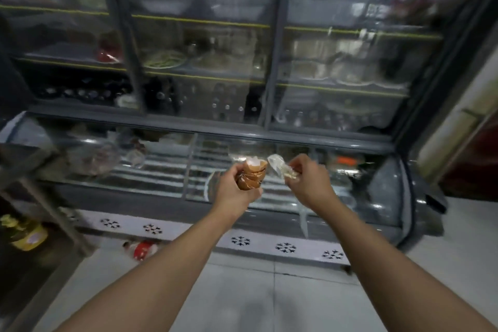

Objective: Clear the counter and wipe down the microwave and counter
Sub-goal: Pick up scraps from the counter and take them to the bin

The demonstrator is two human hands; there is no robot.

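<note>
Both arms reach forward in front of a glass-fronted display fridge (269, 121). My left hand (234, 191) grips a stack of brown eggshells (252, 174), nested one inside another, white inside at the top. My right hand (310, 180) pinches a crumpled clear plastic wrapper (277, 168) with some pale bits in it, held just right of the eggshells. No microwave or counter is in view.
The fridge holds shelves of dishes, bottles and bagged food behind sliding glass. Its white base strip (239, 241) bears snowflake marks. A red and white packet (142, 249) lies on the tiled floor. A yellow container (28, 237) stands at the lower left beside a metal rack leg.
</note>
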